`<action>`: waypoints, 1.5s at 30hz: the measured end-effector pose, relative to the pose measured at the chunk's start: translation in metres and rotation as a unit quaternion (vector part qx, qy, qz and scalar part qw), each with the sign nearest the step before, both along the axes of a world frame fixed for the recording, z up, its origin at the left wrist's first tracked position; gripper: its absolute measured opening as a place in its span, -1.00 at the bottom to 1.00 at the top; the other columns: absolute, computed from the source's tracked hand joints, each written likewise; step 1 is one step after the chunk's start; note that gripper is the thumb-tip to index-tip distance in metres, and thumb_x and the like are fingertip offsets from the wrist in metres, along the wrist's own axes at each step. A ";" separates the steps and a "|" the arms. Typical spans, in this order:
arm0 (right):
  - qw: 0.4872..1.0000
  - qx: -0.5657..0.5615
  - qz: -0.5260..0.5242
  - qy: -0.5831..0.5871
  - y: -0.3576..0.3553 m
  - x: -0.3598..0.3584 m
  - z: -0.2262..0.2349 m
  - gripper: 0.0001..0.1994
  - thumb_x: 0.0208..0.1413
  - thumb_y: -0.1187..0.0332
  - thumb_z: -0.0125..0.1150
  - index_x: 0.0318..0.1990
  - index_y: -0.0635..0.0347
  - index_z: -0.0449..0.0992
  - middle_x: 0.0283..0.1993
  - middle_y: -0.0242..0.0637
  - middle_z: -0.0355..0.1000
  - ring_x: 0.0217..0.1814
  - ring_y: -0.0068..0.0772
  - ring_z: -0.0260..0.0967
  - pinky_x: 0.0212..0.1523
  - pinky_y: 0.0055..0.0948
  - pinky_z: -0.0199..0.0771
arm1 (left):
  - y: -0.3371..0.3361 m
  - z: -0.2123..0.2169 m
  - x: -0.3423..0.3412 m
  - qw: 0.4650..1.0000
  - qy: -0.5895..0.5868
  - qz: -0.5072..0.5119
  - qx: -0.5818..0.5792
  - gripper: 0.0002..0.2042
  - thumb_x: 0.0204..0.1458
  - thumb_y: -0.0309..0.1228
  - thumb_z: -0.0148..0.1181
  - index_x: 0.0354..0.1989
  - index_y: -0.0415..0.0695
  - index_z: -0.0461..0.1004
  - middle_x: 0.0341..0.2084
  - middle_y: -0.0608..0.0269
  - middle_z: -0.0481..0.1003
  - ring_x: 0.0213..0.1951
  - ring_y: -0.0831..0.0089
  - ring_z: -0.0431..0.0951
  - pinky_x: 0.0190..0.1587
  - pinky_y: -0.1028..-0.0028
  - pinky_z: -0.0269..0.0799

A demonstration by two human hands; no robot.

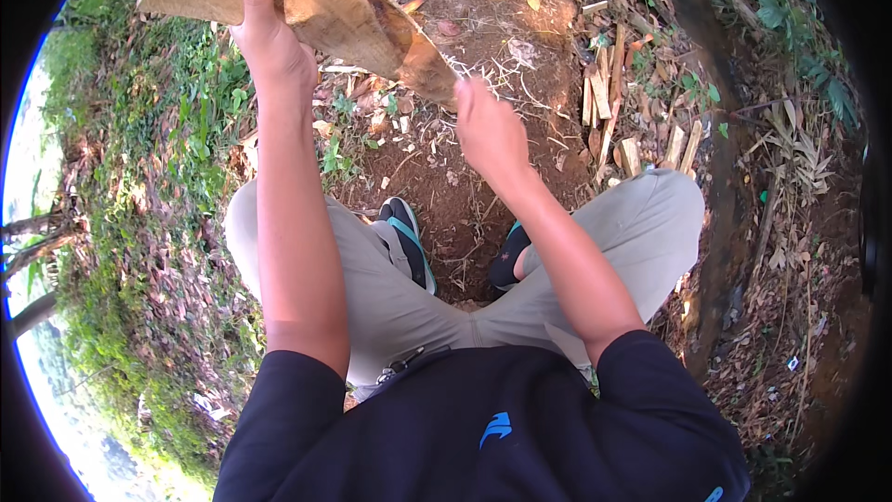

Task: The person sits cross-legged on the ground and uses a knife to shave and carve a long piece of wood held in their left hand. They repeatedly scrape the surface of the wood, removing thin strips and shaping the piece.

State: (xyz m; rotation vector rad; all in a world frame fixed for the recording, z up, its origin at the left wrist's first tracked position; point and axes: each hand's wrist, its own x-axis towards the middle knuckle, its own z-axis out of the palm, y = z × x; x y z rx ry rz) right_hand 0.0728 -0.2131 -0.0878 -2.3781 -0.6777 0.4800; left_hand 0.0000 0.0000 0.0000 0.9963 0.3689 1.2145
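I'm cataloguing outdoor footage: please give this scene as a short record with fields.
Left hand: thumb on a broad, flat, pale-brown wooden slab
Right hand: curled at the slab's tapered end; exact grip unclear
Right side: slim, pale split-wood sticks on the ground
Footwear: dark, teal-trimmed shoes
Ground: bare brown soil; green leafy plants at left

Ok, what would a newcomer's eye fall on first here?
Probably the broad piece of wood at the top, with the left grip clasping it and the right grip curled at its narrow end. Next, the split sticks at upper right, then the dark shoes between the knees.
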 end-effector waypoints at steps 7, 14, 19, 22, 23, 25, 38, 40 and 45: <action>0.997 -0.070 0.042 0.004 -0.002 0.011 -0.009 -0.61 0.35 0.14 -0.21 -0.12 0.28 0.47 -0.27 0.24 0.49 -0.14 0.29 0.45 -0.07 0.12 0.40 | 0.002 0.003 -0.001 1.000 -0.003 0.006 0.003 -0.45 0.09 -0.04 0.20 0.12 -0.18 0.31 -0.01 0.25 0.45 0.04 0.32 0.45 0.16 0.26 0.35; 0.993 0.073 0.055 0.071 -0.015 0.024 -0.051 -0.62 0.37 0.15 -0.25 -0.11 0.26 0.44 -0.42 -0.03 0.47 -0.53 -0.03 0.41 -0.41 -0.19 0.47 | -0.009 0.006 0.008 1.000 0.001 -0.011 0.001 -0.47 0.12 -0.04 0.16 0.13 -0.16 0.30 -0.01 0.25 0.44 0.04 0.32 0.45 0.15 0.25 0.35; 0.804 0.139 -0.077 0.573 -0.008 0.023 -0.019 -0.63 0.40 0.07 -0.34 0.01 0.11 0.32 -0.57 -0.54 0.09 -0.72 -0.76 -0.17 -0.79 -0.64 -0.15 | -0.001 0.004 0.000 1.000 0.008 0.006 0.023 -0.43 0.09 -0.03 0.19 0.15 -0.16 0.29 0.00 0.24 0.43 0.05 0.31 0.44 0.17 0.25 0.36; 0.929 0.102 -0.029 0.355 -0.008 0.026 -0.031 -0.63 0.39 0.08 -0.28 -0.06 0.18 0.37 -0.56 -0.42 0.20 -0.69 -0.62 0.03 -0.68 -0.49 0.12 | 0.000 0.004 0.000 0.999 0.001 -0.001 0.033 -0.40 0.07 0.00 0.21 0.15 -0.16 0.29 -0.01 0.21 0.43 0.07 0.30 0.43 0.19 0.24 0.35; 0.987 0.070 -0.003 0.146 -0.008 0.024 -0.034 -0.62 0.39 0.09 -0.26 -0.09 0.20 0.39 -0.55 -0.37 0.23 -0.66 -0.57 0.10 -0.62 -0.44 0.20 | 0.001 0.003 0.001 0.999 0.002 0.000 0.034 -0.40 0.07 0.00 0.21 0.15 -0.16 0.28 -0.01 0.21 0.43 0.07 0.30 0.43 0.19 0.24 0.35; 0.997 0.067 0.008 -0.032 -0.001 0.019 -0.026 -0.63 0.37 0.11 -0.24 -0.11 0.22 0.40 -0.46 -0.20 0.34 -0.48 -0.28 0.26 -0.41 -0.27 0.32 | 0.004 0.001 -0.002 0.999 0.008 0.008 0.038 -0.40 0.07 -0.01 0.21 0.15 -0.16 0.28 0.00 0.22 0.42 0.07 0.30 0.44 0.19 0.24 0.35; 0.919 0.206 -0.112 0.317 -0.009 0.038 -0.058 -0.64 0.33 0.13 -0.23 -0.30 0.22 0.39 -0.64 -0.38 0.25 -0.77 -0.52 0.12 -0.78 -0.41 0.12 | 0.013 -0.004 -0.005 0.995 0.039 0.086 0.042 0.02 -0.20 0.33 0.29 0.15 -0.43 0.22 0.05 0.06 0.36 0.07 0.25 0.43 0.15 0.22 0.38; 0.887 0.301 -0.198 0.288 -0.006 0.037 -0.055 -0.64 0.32 0.15 -0.24 -0.32 0.22 0.38 -0.63 -0.35 0.27 -0.72 -0.51 0.17 -0.72 -0.33 0.15 | 0.014 -0.005 -0.005 0.994 0.044 0.089 0.035 0.03 -0.20 0.33 0.30 0.18 -0.41 0.20 0.07 0.05 0.34 0.09 0.23 0.40 0.16 0.21 0.37; 0.894 0.068 -0.010 0.442 -0.001 0.019 -0.043 -0.71 0.34 0.09 -0.30 -0.29 0.08 0.22 -0.61 -0.42 0.15 -0.78 -0.65 -0.04 -0.81 -0.54 -0.05 | 0.010 -0.001 -0.006 0.996 0.049 0.063 0.044 0.08 -0.25 0.38 0.27 0.26 -0.27 0.10 0.14 0.08 0.25 0.17 0.21 0.30 0.24 0.17 0.26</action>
